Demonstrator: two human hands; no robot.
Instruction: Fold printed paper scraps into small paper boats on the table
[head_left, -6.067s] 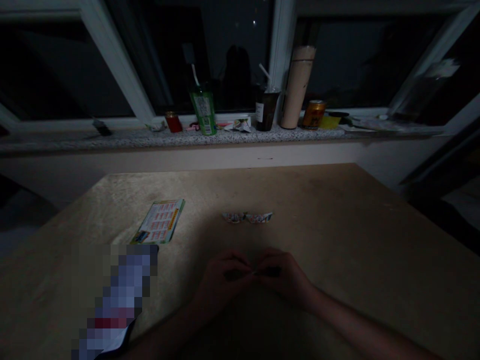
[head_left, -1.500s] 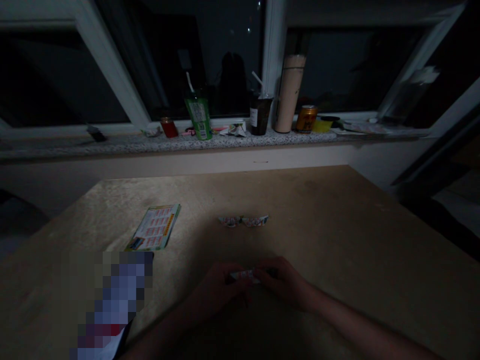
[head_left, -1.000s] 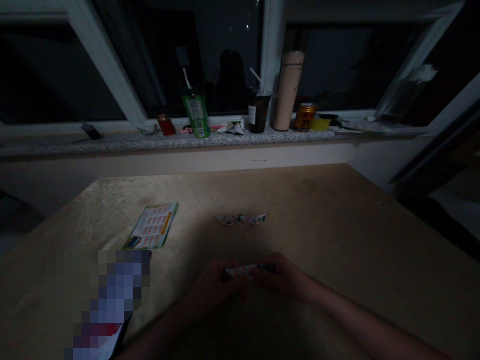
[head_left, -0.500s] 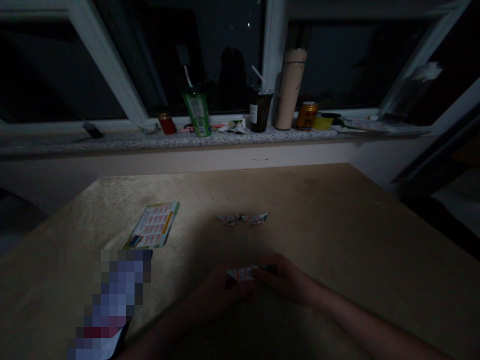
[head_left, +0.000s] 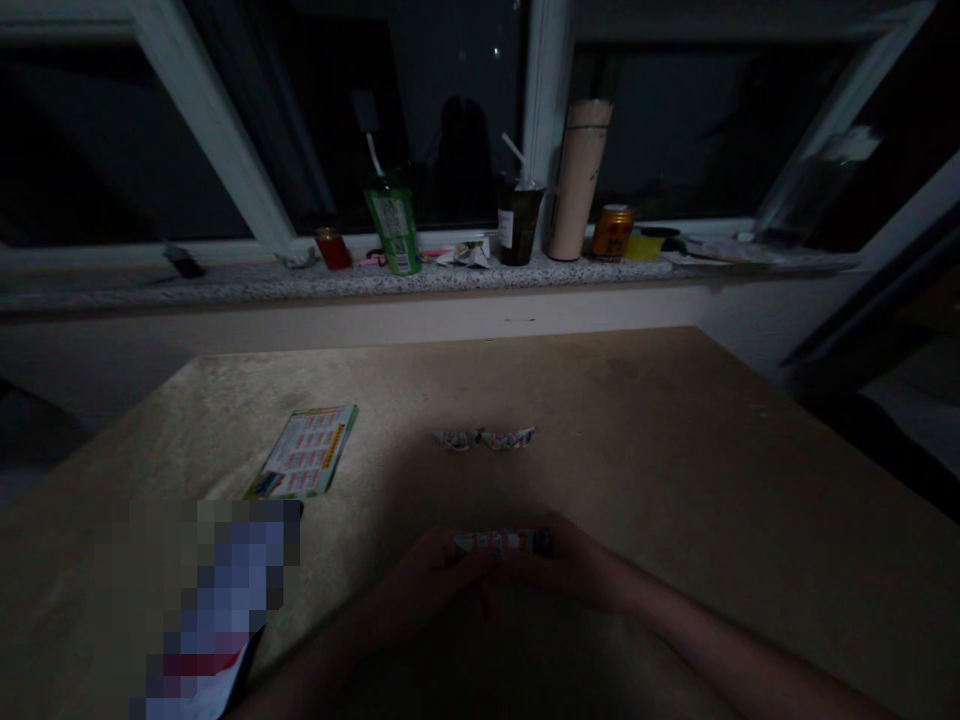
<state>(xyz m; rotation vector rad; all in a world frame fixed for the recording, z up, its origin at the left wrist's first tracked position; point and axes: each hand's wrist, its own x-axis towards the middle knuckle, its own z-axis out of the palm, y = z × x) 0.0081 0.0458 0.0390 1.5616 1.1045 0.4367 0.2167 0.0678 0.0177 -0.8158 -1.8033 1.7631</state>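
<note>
My left hand (head_left: 431, 580) and my right hand (head_left: 574, 565) are closed on a narrow folded piece of printed paper (head_left: 499, 542), low over the table. The left grips its left end and the right its right end, with the thumbs along the near edge. Deep shadow hides the exact finger positions. Farther back lie two small folded paper pieces of similar print, a left folded paper piece (head_left: 456, 440) and a right folded paper piece (head_left: 508, 439), their inner tips close together.
On the wooden table (head_left: 645, 430) to the left lie a printed booklet (head_left: 304, 455) and a blurred-out bluish object (head_left: 232, 600). The windowsill (head_left: 450, 282) holds a red jar (head_left: 333, 250), green cup (head_left: 394, 230), dark cup with straw (head_left: 519, 225), pink flask (head_left: 581, 180) and orange can (head_left: 613, 233).
Both thumbs have shifted along the folded paper's near edge, and more of its upper strip shows now. My right fingers have moved down slightly. The two folded pieces on the table stay put.
</note>
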